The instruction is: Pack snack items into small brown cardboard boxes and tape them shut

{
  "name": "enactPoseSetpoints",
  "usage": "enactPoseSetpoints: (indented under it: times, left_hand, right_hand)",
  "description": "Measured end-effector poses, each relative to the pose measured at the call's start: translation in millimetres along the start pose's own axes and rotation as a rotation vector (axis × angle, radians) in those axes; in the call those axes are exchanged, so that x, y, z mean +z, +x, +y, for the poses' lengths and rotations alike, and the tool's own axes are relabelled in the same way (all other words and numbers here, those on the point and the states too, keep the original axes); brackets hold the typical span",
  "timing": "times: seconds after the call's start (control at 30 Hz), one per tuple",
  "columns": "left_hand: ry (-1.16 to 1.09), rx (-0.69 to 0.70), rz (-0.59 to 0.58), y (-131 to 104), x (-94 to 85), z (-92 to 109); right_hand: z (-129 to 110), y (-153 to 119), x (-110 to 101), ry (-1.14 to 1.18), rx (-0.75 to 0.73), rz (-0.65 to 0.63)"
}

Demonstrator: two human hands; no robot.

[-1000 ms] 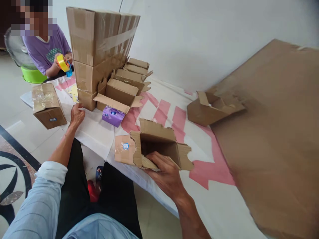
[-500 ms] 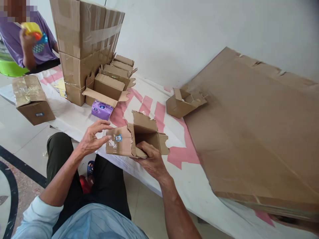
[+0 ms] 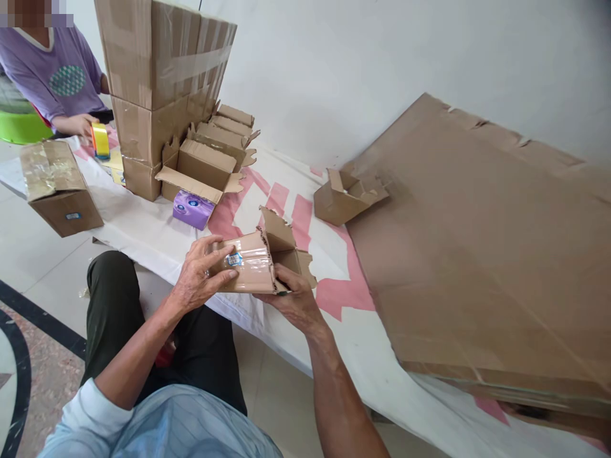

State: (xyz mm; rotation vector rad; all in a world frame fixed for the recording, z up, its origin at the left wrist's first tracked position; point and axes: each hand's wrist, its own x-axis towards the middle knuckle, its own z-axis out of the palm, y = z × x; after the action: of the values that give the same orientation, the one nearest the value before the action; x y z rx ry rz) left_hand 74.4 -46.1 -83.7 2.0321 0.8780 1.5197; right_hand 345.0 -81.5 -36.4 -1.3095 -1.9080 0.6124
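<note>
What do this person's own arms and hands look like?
The left hand and right hand are ungloved, with no watch at either wrist. A pale blue sleeve with a whitish cuff ends near the left elbow; no right sleeve shows.

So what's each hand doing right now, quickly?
Left hand: open, fingers spread against the side of the open carton.
Right hand: closed, gripping that carton by the edge of its open end.

Held box, right of stack, seems over table
</note>
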Motion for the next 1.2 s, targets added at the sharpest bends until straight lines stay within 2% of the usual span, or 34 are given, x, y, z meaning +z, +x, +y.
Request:
enactPoseSetpoints:
  times: [0.13,0.3,0.73,0.93,1.2]
  left_hand:
    - [-0.024,0.015,0.005,3,9.6,5]
    - [-0.042,-0.001,0.005,7,15.8,9]
    - [-0.061,-0.030,0.008,7,15.0,11]
    - [-0.023,-0.018,-0.016,7,13.4,15]
    - [0.048,0.001,-0.083,6,13.0,23]
  right_hand:
    - [3,-3,-7,0.031,0.052,0.012]
    - [8,-7,-11,0.025,0.049,0.034]
    - [0,-7,-13,0.058,0.069,0.013]
    - [-6,-14,-11,0.041,-0.024,0.035]
    - [6,-21,-7,0.123,0.077,0.044]
